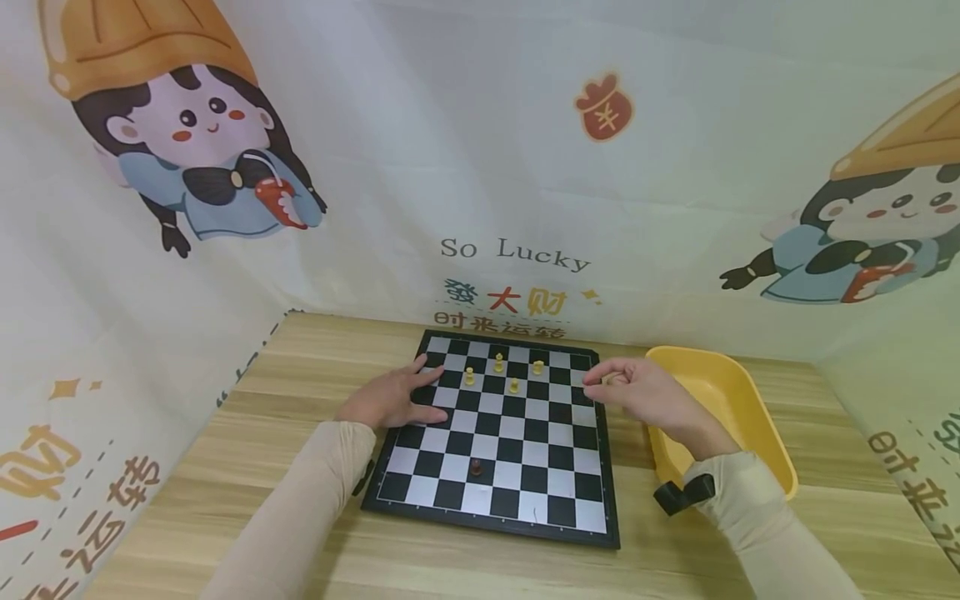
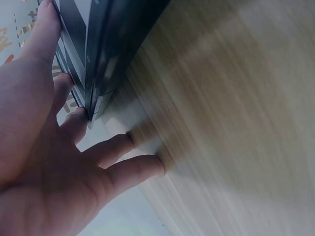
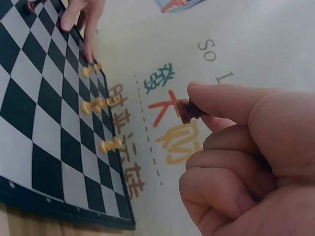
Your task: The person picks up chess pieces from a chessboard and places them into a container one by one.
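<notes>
Here's the right hand (image 1: 652,398) up at the right edge of the chessboard (image 1: 561,482), and the right wrist view gives away what it has: a reddish-brown chess piece (image 3: 187,112), pinched between thumb and forefinger, the remaining fingers folded into the palm; that piece is off the squares, in the air, with the yellow plastic tray (image 1: 720,396) just to its right on the wooden surface (image 1: 311,371); over on the far side, the left hand (image 1: 388,397) lies across the board's left edge, fingers spread wide and gripping no piece, thumb and forefinger out over the squares, though how firmly they press I cannot tell; on the board itself, four yellow chess pieces (image 1: 498,362) stand in a loose cluster at the far end, while one dark brown chess piece (image 1: 476,467) stands alone at the near end; my call is that we're mid-transfer, a piece in hand between tray and board, most likely for setting out; on that reading, the next move calls for bringing the right hand in over a chosen square, lowering the piece base-down and loosening the pinch cleanly, clear of the yellow group, with the left hand steadying the board.
</notes>
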A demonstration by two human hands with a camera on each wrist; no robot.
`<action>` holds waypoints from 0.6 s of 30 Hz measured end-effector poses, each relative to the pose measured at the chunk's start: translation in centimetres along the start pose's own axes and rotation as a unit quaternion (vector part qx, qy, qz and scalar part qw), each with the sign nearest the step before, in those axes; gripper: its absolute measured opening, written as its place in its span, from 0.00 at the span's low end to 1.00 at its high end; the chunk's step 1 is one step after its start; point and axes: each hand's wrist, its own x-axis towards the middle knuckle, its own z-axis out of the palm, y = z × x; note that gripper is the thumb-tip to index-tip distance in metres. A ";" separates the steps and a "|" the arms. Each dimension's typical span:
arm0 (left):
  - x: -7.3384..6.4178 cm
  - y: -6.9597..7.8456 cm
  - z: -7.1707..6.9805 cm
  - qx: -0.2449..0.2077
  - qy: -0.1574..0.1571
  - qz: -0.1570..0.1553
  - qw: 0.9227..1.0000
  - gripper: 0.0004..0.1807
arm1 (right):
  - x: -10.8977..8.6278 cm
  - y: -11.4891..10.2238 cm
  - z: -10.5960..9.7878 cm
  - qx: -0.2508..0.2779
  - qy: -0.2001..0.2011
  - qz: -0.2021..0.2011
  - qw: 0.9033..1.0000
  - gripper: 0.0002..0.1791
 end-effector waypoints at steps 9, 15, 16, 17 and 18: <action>0.3 0.0 0.0 -0.002 0.000 0.003 1.000 0.49 | -0.2 0.3 -2.4 0.008 0.006 0.003 1.000 0.20; 0.3 0.0 0.1 0.000 -0.001 -0.002 1.000 0.49 | -0.1 0.8 -3.7 0.014 0.015 0.013 1.000 0.22; 0.2 0.0 0.1 0.000 -0.002 -0.004 1.000 0.50 | -0.1 0.9 -3.9 0.017 0.014 0.014 1.000 0.22; 0.2 0.0 0.1 0.000 -0.002 -0.005 1.000 0.50 | -0.1 1.1 -4.1 0.018 0.014 0.015 1.000 0.22; 0.2 0.0 0.2 -0.001 -0.002 -0.005 1.000 0.50 | -0.1 1.3 -4.3 0.017 0.014 0.016 1.000 0.22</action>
